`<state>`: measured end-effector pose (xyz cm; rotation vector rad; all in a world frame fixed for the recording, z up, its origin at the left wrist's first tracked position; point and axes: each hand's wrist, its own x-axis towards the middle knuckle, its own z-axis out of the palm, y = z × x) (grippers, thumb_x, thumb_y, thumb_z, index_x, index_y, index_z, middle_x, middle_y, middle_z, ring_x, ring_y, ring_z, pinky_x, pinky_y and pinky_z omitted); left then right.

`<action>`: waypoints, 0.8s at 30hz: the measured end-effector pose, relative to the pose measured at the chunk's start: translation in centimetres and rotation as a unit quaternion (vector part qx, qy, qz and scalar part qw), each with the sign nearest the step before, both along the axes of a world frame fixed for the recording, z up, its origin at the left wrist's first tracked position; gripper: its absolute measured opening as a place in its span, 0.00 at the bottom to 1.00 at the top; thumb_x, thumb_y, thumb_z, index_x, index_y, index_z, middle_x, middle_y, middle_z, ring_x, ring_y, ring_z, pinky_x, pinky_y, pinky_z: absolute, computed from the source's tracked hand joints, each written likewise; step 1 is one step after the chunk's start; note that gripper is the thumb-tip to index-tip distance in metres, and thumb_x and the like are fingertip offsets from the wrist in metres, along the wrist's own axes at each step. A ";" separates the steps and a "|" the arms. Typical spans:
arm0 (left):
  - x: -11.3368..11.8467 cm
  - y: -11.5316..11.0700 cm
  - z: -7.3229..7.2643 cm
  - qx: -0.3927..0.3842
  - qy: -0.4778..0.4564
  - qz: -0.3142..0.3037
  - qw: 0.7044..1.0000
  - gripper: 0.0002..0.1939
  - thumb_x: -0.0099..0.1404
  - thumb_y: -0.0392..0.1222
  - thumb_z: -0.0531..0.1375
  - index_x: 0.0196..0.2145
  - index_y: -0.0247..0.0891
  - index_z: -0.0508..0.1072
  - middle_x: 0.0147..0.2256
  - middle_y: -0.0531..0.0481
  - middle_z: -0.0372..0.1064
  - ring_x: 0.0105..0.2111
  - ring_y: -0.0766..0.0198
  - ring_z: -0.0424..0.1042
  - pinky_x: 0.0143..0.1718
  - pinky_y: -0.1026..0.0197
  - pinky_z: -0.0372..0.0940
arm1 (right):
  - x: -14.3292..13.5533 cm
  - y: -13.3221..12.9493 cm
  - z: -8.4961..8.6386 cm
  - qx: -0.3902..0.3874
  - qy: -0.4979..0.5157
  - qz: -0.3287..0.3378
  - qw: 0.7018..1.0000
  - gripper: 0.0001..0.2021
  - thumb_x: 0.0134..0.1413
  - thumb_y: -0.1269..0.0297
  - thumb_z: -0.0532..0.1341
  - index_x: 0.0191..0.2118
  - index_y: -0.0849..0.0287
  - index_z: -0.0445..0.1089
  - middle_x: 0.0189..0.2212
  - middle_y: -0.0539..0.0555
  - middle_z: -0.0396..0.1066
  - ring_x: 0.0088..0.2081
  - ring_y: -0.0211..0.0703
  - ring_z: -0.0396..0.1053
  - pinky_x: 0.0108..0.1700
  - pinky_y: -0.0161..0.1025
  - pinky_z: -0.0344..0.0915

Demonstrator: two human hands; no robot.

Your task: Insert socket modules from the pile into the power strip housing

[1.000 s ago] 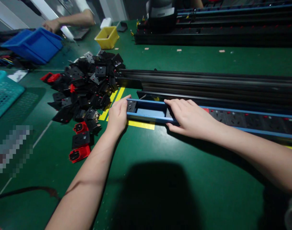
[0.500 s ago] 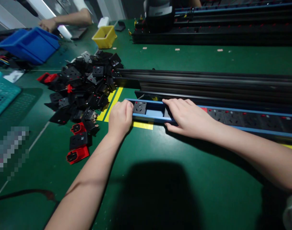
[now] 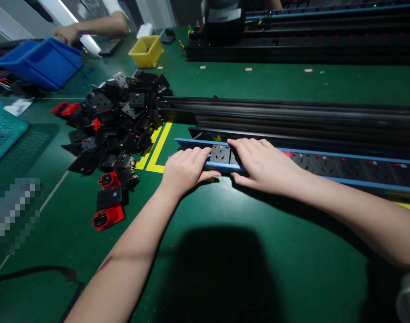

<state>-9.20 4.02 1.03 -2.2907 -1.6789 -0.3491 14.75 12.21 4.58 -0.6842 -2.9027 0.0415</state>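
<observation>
A long rail (image 3: 376, 186) with blue edges lies across the green table, and a row of black socket modules (image 3: 326, 166) sits inside it. My left hand (image 3: 186, 169) is wrapped over the rail near its left end, thumb along the near edge, fingertips against the left side of a black socket module (image 3: 220, 154) in the channel. That module sits right beside another one, partly covered by my right hand (image 3: 263, 163). My right hand grips across the rail, fingers at the far edge and thumb at the near edge. A bit of red module shows past its wrist.
A heap of loose socket modules (image 3: 105, 107) lies to the left, with red sockets (image 3: 108, 217) at its near end. Dark rails (image 3: 292, 114) run behind. A yellow bin (image 3: 146, 51), a blue bin (image 3: 45, 63) and a teal basket (image 3: 4, 130) stand beyond. Another person's arm (image 3: 102, 26) reaches in.
My left hand has moved right along the rail, and the socket module has slid right with it, closing the gap to the one by my right hand. My right hand has stayed put.
</observation>
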 end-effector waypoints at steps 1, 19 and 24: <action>0.0 0.1 0.0 -0.002 -0.003 -0.003 1.000 0.38 0.68 0.71 0.49 0.56 0.35 0.73 0.39 0.38 0.77 0.36 0.52 0.75 0.35 0.54 0.59 | 0.0 0.0 0.0 0.000 0.000 -0.001 1.000 0.36 0.62 0.55 0.58 0.67 0.76 0.55 0.60 0.75 0.67 0.56 0.67 0.68 0.54 0.56 0.64; 0.1 0.2 0.9 -0.020 -0.053 0.006 0.998 0.39 0.65 0.72 0.52 0.62 0.44 0.72 0.31 0.45 0.75 0.33 0.56 0.74 0.35 0.56 0.61 | -0.1 -0.1 0.1 0.005 -0.004 -0.004 1.000 0.36 0.62 0.56 0.59 0.67 0.77 0.55 0.61 0.74 0.66 0.57 0.67 0.68 0.55 0.55 0.64; -0.2 0.3 0.2 0.010 -0.069 -0.013 0.998 0.39 0.65 0.71 0.54 0.61 0.41 0.73 0.31 0.45 0.75 0.32 0.56 0.75 0.35 0.57 0.63 | 0.0 -0.2 -0.1 0.015 0.000 -0.003 1.000 0.37 0.63 0.55 0.58 0.68 0.78 0.55 0.61 0.74 0.66 0.57 0.67 0.68 0.56 0.55 0.64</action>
